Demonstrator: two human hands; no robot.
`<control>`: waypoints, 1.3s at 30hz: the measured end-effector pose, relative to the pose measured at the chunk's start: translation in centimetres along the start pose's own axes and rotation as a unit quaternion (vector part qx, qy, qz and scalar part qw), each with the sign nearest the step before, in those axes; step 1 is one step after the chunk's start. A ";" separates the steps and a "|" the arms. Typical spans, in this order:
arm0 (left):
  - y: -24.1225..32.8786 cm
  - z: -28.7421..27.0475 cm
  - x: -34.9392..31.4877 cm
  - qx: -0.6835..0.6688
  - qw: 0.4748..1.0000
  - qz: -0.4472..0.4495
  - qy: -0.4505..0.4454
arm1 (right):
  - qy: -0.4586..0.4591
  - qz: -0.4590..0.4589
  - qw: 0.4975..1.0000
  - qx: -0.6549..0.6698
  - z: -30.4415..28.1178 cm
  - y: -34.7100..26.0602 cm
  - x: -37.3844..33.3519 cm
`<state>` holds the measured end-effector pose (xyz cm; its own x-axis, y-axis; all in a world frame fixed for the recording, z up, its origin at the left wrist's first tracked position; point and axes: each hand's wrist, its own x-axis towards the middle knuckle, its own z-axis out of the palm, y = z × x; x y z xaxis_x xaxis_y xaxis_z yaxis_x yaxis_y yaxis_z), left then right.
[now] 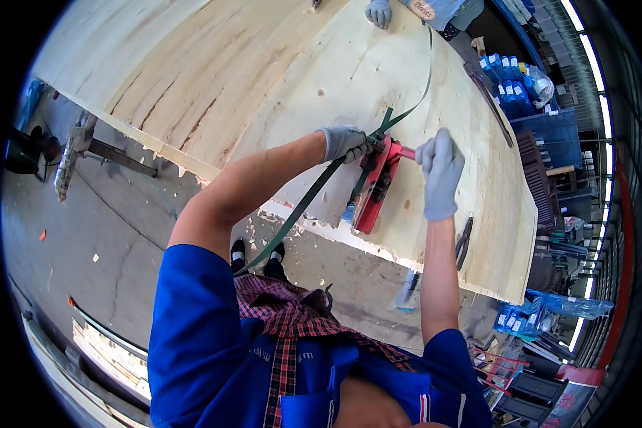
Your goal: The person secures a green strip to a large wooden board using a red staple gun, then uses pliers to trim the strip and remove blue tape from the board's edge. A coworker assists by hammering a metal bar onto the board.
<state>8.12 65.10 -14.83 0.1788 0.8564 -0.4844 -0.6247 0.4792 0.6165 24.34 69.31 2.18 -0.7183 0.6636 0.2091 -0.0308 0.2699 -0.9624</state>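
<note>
Blue work-shirt cloth point(200, 321) and a red-and-black checked apron point(292, 307) are seen nearest the camera, well below the grip. Just between the two gloved hands, a red strapping tensioner point(378, 196) is set on the pale wood-veneer sheets point(285, 93), close to their near edge. Its red lever handle point(406, 152) is clenched at the end by the right hand point(442, 167). By the left hand point(344, 144), fingers curled at the tool's head, the flat green strap point(303, 203) appears to be grasped; the exact hold is partly hidden by the glove. From that grip the strap is led down and left toward the apron, and also up and away across the sheets.

The tensioner is judged to be stiff, fairly heavy metal, best held by the handle's end for leverage and steadied at the head. The strap seems light, bendable but springy, possibly slippery under gloves, so it is best pinched flat close to the tool.

Below the right hand's grip, dark pliers point(464, 242) are laid on the sheets; beyond it, a long dark bar point(488, 103). Far above both grips, a co-worker's gloved hand point(379, 13) is rested on the wood.
</note>
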 end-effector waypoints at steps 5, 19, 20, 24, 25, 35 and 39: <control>0.0 0.3 -0.2 0.049 0.998 -0.001 0.029 | 0.007 -0.086 0.996 0.009 -0.1 2.2 -4.3; 0.1 -0.2 -0.2 -0.002 1.000 -0.010 -0.007 | 0.029 -0.005 1.000 -0.012 1.0 1.0 -1.4; 0.1 0.1 -0.2 0.007 1.000 -0.001 -0.005 | 0.031 -0.039 0.999 -0.016 1.1 1.8 -4.0; -0.2 0.9 -0.3 0.015 1.000 0.003 -0.008 | 0.039 -0.063 0.997 0.004 -0.4 1.8 -2.7; -0.3 1.3 -0.7 0.018 1.000 0.001 0.005 | 0.048 -0.009 0.999 0.012 -0.6 0.7 -0.6; -0.8 2.2 -0.7 -0.056 0.998 0.003 0.020 | 0.050 -0.015 0.997 0.050 -0.1 1.5 -1.4; -0.4 3.0 -1.0 -0.048 0.998 0.005 0.029 | 0.011 -0.100 0.994 0.029 -0.2 5.0 -8.3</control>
<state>10.53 64.61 -12.73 0.1303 0.8470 -0.5154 -0.6967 0.4481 0.5602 30.31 65.27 -4.37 -0.6779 0.6164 0.4006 -0.2122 0.3577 -0.9094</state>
